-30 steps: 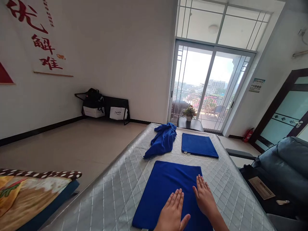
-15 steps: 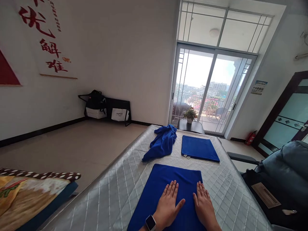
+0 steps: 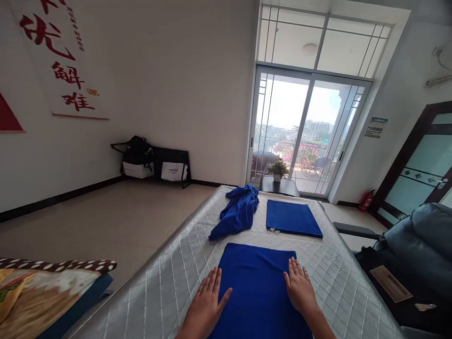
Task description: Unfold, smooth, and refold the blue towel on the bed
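Observation:
A folded blue cloth (image 3: 257,292) lies flat on the silver quilted table cover (image 3: 165,282) in front of me. My left hand (image 3: 206,303) rests along its left edge, palm down, fingers stretched out and the thumb on the cloth. On the opposite edge lies my right hand (image 3: 299,287), also flat with fingers extended. Neither hand grips anything. Farther off sits a neatly folded blue cloth (image 3: 293,217) with small white tags at its near edge. To its left is a crumpled blue cloth (image 3: 238,212).
A dark armchair (image 3: 416,254) with a black bag on it stands close on the right. At the lower left is a patterned blanket (image 3: 49,292). Beyond the far end stands a potted plant (image 3: 278,168) before sliding glass doors (image 3: 305,127).
My left hand has slid left from the middle of the near cloth to its left edge. The right hand has moved slightly up along the right edge, still flat.

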Motion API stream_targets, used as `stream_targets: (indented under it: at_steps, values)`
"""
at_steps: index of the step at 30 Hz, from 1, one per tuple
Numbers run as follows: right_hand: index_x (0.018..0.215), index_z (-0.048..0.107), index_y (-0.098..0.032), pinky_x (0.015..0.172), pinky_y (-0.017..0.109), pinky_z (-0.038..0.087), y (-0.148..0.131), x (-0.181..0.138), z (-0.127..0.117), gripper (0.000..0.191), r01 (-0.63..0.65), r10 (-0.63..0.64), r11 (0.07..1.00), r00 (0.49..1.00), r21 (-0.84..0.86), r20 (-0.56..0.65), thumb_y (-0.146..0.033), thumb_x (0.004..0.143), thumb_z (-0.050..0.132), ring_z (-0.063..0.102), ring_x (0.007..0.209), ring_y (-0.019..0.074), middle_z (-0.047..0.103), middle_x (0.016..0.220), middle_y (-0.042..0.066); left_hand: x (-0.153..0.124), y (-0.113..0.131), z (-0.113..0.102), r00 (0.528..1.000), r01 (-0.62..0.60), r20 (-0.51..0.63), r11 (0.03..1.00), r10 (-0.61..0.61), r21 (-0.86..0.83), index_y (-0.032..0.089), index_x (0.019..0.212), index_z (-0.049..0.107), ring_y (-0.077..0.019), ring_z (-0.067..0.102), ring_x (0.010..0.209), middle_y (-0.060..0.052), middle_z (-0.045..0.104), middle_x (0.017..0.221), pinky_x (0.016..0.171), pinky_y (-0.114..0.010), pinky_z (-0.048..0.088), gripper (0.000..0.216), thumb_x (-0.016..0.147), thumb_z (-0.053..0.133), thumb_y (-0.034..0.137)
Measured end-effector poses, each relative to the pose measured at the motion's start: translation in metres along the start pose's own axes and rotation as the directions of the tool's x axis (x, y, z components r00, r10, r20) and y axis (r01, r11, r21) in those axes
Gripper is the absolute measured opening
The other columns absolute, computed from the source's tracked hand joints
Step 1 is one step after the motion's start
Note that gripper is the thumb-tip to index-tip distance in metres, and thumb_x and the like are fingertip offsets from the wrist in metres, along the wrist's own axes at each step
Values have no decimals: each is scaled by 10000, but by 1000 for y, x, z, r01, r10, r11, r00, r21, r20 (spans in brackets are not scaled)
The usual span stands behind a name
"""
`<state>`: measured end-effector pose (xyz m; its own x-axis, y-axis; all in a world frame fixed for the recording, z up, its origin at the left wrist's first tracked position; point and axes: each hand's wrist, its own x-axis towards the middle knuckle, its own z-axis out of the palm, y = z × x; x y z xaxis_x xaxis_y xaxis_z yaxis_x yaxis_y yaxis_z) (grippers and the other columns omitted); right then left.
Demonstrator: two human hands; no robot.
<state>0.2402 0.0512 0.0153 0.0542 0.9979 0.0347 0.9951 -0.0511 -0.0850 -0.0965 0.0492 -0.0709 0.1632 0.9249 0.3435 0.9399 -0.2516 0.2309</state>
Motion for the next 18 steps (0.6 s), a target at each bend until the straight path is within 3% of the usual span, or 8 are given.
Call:
stream_targets:
  at_steps: [6,9,11,14,18]
  values:
    - [1541,238,-82,1210,397,127,2,31,8,650,-21,23,998,999,62,-29,-409,986,158,152,1500,191,236,1611,91,7,-5,-4,1000,-13,2,998,13,59,146,1530,295,-303,368,1428,-130,414,1547,1158,-491,342,801,937,271,684]
    - [1540,238,-77,1207,394,136,5,33,18,654,-17,20,997,999,76,-45,-412,983,164,149,1501,192,234,1614,92,24,12,-16,1000,-8,1,996,8,89,112,1490,394,-328,388,1414,-161,444,1521,1159,-495,341,815,935,259,694]
    - [1540,238,-78,1206,396,138,5,33,19,652,-19,23,997,998,79,-51,-410,983,166,157,1500,195,233,1614,93,42,43,-24,998,-61,31,996,59,67,126,1487,407,-321,368,1426,-150,428,1533,1165,-482,335,784,950,248,674]
    - [1541,243,-92,1204,409,140,6,33,16,646,-28,31,997,999,78,-41,-409,981,184,179,1496,208,241,1611,98,72,111,-28,963,-237,118,970,241,-54,145,1497,391,-287,352,1438,-133,417,1543,1170,-465,332,721,980,229,620]
    - [1534,301,-161,1201,429,137,11,32,10,599,36,-36,999,999,34,-8,-306,955,254,180,1496,225,238,1616,68,102,194,-13,900,-392,114,895,421,-215,201,1503,381,-242,284,1471,-83,395,1565,1203,-452,265,624,1007,233,549]
